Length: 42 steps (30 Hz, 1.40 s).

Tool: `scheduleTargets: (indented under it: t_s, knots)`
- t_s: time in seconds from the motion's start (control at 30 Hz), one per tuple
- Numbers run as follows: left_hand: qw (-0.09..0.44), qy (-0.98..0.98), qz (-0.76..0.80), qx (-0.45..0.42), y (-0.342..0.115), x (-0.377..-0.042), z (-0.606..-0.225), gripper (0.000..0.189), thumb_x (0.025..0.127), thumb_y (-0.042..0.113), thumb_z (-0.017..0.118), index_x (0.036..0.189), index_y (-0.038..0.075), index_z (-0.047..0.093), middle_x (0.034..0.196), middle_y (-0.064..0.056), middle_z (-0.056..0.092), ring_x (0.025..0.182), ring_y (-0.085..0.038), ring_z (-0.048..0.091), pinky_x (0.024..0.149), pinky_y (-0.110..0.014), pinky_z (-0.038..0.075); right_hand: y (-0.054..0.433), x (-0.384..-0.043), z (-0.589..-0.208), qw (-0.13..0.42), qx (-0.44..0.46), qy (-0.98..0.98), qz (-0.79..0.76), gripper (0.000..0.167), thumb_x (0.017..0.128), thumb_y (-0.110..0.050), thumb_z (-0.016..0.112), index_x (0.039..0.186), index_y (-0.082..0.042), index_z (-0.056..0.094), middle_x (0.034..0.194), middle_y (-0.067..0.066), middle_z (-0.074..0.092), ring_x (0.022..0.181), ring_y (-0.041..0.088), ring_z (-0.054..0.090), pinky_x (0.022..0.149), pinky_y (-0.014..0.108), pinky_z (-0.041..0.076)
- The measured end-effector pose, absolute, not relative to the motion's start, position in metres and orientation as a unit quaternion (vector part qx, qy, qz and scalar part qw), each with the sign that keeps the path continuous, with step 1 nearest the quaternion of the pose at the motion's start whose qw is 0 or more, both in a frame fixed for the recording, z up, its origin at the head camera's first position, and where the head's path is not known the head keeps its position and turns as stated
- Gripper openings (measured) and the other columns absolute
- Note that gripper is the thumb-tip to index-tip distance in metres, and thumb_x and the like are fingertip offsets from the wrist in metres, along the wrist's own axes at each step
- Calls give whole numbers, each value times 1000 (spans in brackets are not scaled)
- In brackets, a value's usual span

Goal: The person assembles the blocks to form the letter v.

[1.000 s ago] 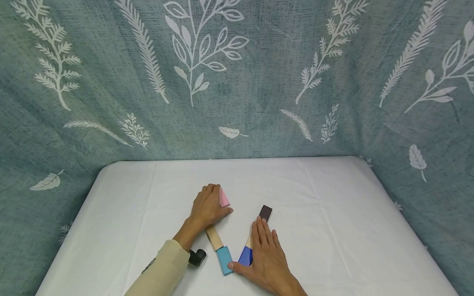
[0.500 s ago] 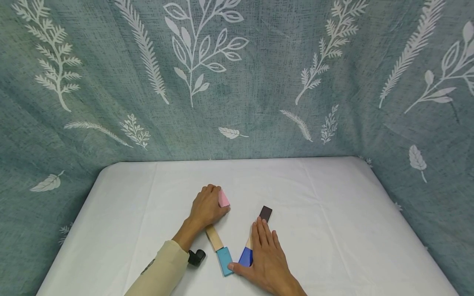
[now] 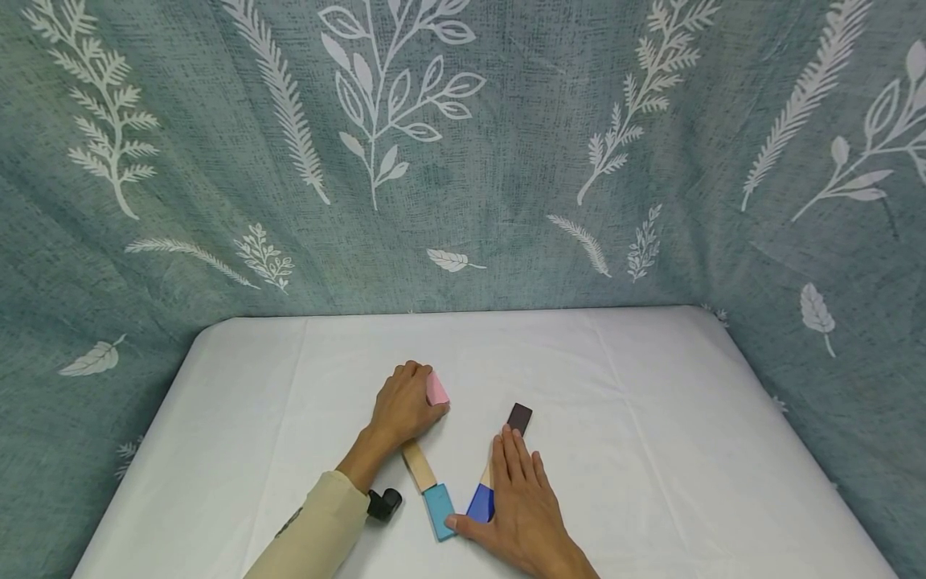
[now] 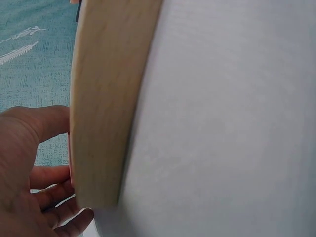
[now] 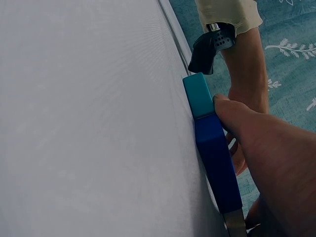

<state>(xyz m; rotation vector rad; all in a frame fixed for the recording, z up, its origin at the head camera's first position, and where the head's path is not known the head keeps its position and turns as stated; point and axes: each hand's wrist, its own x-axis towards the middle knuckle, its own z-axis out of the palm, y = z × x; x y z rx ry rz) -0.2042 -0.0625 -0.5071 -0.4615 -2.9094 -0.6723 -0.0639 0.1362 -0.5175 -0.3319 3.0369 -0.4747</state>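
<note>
In the head view, my left hand (image 3: 405, 406) pinches a pink wedge-shaped block (image 3: 437, 390) between thumb and fingers, low over the white cloth. Below its palm lies a plain wooden block (image 3: 417, 466), meeting a light-blue block (image 3: 439, 513) end to end. My right hand (image 3: 524, 515) rests with straight fingers along a dark-blue block (image 3: 481, 503); its thumb touches the light-blue block. A dark-brown block (image 3: 519, 417) shows past the right fingertips. Most of a pale wooden piece (image 3: 486, 473) is hidden under that hand. In the right wrist view the light-blue block (image 5: 198, 96) adjoins the dark-blue block (image 5: 217, 168).
A white cloth (image 3: 637, 386) covers the table, with a green leaf-patterned curtain (image 3: 506, 161) behind and at both sides. A black wrist camera (image 3: 385, 504) sticks out from the left wrist beside the wooden block.
My left thumb has drawn in slightly against the pink block, which has shifted very little. The right hand and the other blocks stay where they were.
</note>
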Motion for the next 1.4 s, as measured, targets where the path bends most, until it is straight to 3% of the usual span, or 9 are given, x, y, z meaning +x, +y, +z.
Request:
scheduleTargets:
  t_s: [1.4]
  knots:
    - [52,-959,-239,-144,-63,-202,-502,58,81,31,82,125,-2,63,122,-18,61,112,-34,58,92,-47,50,135,-63,-518,29,-104,983,-150,131,74,-93,48,159,3,20,167,19,8,154,33,7,121,56,13]
